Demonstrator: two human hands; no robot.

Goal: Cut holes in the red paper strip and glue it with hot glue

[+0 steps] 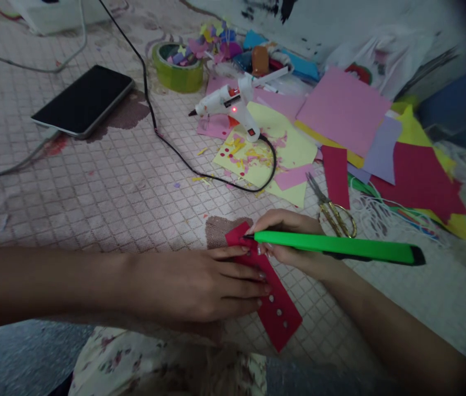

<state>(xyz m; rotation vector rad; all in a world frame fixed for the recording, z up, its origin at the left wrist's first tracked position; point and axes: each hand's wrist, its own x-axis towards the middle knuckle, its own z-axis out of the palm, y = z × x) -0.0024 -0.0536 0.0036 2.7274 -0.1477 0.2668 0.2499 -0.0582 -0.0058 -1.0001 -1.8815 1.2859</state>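
Note:
A red paper strip [279,297] with a row of small holes lies slanted on the patterned cloth. My left hand [200,286] rests flat across it, fingers stretched out and pressing it down, hiding part of its middle. Above, my right hand [286,234] is closed round a long green utility knife [332,246] with a black end. The knife's dark tip points left and meets the strip's upper end; whether it has gone through the paper I cannot tell. Small gold-handled scissors [332,209] lie just beyond my right hand.
A white glue gun [233,104] with a lit red light trails a black cord [200,170]. Farther back are a green tape roll [178,69], coloured paper sheets [344,110] and paper scraps. A phone [84,99] lies left, with white string [381,214] to the right.

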